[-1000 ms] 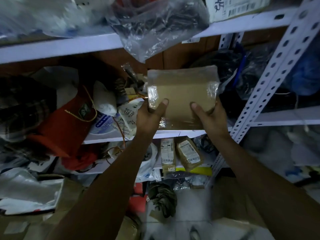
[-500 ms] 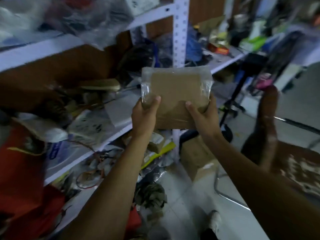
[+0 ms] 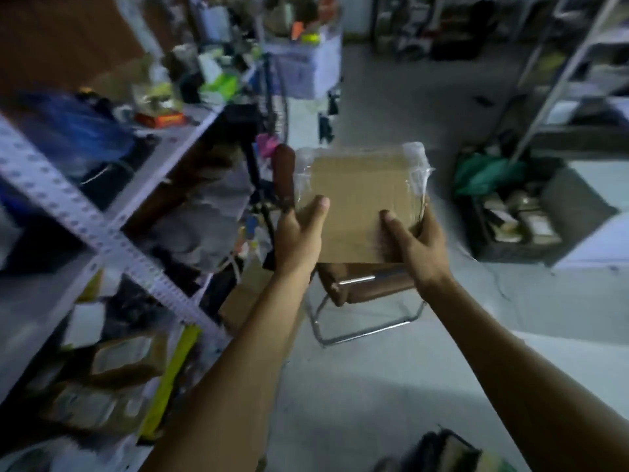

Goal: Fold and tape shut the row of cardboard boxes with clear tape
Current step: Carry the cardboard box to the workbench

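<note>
A flat stack of brown cardboard (image 3: 357, 199) wrapped in clear plastic is held up in front of me at chest height. My left hand (image 3: 299, 233) grips its lower left edge, thumb lying on the front face. My right hand (image 3: 415, 247) grips the lower right corner, thumb on the front and fingers hidden behind. No tape is in view.
A white slotted metal shelf rack (image 3: 85, 219) crammed with bags and parcels runs along the left. A brown chair with a chrome frame (image 3: 367, 294) stands on the pale floor below the stack. An open box of packages (image 3: 514, 219) sits at right, under another rack (image 3: 565, 63).
The view has swung right, away from the shelf and into the room. Both hands keep the same grip on the wrapped cardboard, which has come off the shelf area and over the chair.
</note>
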A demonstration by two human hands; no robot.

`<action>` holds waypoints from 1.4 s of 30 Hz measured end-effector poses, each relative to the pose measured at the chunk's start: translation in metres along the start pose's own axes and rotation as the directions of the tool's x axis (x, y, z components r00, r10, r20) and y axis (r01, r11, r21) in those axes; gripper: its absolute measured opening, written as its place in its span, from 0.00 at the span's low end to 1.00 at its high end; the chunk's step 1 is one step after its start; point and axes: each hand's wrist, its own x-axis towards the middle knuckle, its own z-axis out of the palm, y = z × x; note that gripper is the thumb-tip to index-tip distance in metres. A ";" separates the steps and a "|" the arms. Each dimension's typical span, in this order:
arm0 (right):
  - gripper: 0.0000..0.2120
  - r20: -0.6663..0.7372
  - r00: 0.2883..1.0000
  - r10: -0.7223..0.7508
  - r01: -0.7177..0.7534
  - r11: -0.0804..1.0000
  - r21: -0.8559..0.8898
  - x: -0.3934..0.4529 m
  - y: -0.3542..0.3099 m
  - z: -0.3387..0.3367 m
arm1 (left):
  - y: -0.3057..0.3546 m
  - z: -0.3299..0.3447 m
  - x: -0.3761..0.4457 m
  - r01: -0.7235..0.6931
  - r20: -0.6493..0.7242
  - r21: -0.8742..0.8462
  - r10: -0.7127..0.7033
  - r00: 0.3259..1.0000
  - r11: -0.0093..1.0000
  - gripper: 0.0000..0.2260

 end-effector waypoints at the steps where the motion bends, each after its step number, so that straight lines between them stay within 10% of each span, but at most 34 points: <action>1: 0.33 -0.051 0.999 0.000 0.000 1.000 -0.005 0.006 0.005 -0.028 | 0.002 0.032 -0.001 -0.012 0.061 0.015 0.011 0.998 1.000 0.10; 9: 0.33 -0.320 0.947 0.035 -0.038 0.999 -0.005 0.035 0.040 -0.208 | 0.008 0.235 -0.030 0.047 0.413 0.076 -0.074 0.908 0.996 0.27; 21: 0.28 -0.665 0.741 0.094 -0.118 0.993 0.008 0.095 0.102 -0.414 | 0.009 0.501 -0.035 -0.230 0.821 0.180 -0.018 0.570 0.956 0.27; 42: 0.31 -0.945 0.282 0.166 -0.204 0.973 0.110 0.270 0.195 -0.806 | 0.042 1.043 -0.091 -0.215 0.998 0.038 -0.024 0.065 0.976 0.32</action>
